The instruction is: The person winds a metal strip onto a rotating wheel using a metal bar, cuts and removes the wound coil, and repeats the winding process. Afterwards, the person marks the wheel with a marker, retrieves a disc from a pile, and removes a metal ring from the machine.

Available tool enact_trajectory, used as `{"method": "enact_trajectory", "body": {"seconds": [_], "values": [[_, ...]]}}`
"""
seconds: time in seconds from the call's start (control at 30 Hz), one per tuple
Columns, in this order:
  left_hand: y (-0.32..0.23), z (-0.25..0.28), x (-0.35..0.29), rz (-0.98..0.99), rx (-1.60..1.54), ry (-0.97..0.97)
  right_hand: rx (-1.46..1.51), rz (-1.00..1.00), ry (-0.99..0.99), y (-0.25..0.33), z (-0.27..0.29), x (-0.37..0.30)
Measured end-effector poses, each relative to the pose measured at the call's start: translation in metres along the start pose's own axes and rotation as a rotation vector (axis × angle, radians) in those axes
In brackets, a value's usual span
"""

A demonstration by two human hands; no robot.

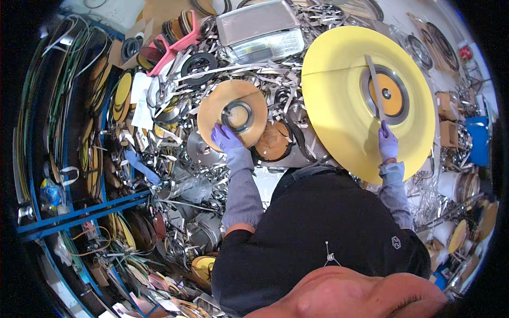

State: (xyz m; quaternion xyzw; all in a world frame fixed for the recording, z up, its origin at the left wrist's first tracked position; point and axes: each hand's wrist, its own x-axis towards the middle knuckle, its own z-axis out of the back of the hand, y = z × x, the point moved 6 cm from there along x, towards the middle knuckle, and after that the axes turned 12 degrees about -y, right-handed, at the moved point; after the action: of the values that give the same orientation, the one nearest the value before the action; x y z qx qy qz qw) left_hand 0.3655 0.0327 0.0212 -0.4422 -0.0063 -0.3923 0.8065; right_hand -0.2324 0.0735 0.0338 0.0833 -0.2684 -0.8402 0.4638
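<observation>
1. Straight ahead of the person (pixel 323 222) is twelve o'clock, and the big yellow disc (pixel 339 106) is at one o'clock, with an orange middle (pixel 397 100) and a dark ring (pixel 407 96) round that
2. The right hand (pixel 388 144) is at six o'clock from the orange middle, and its grip looks closed on the low end of a flat metal strip (pixel 376 87) that goes up to eleven o'clock
3. The left hand (pixel 225 137) has its fingers on the small tan disc (pixel 241 114), at that disc's seven o'clock edge; I can't tell if this grip is pinching or just resting
4. If the right grip went slack, the strip could spring off and scratch something
5. If the yellow disc turned fast, it might yank the strip, and a thin edge could cut the glove
6. Loose shiny strips (pixel 275 77) lie at two o'clock from the small disc; if it slid that way, they could snag and tangle
</observation>
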Motion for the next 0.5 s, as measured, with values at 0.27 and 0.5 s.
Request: {"method": "enact_trajectory", "body": {"seconds": [0.27, 0.5], "values": [[0.005, -0.004, -0.005, -0.059, -0.071, -0.090, -0.046, -0.002, 0.005, -0.016, -0.016, -0.037], [0.018, -0.010, 0.004, -0.020, -0.057, -0.127, 0.010, -0.017, 0.011, -0.013, -0.005, -0.084]]}}
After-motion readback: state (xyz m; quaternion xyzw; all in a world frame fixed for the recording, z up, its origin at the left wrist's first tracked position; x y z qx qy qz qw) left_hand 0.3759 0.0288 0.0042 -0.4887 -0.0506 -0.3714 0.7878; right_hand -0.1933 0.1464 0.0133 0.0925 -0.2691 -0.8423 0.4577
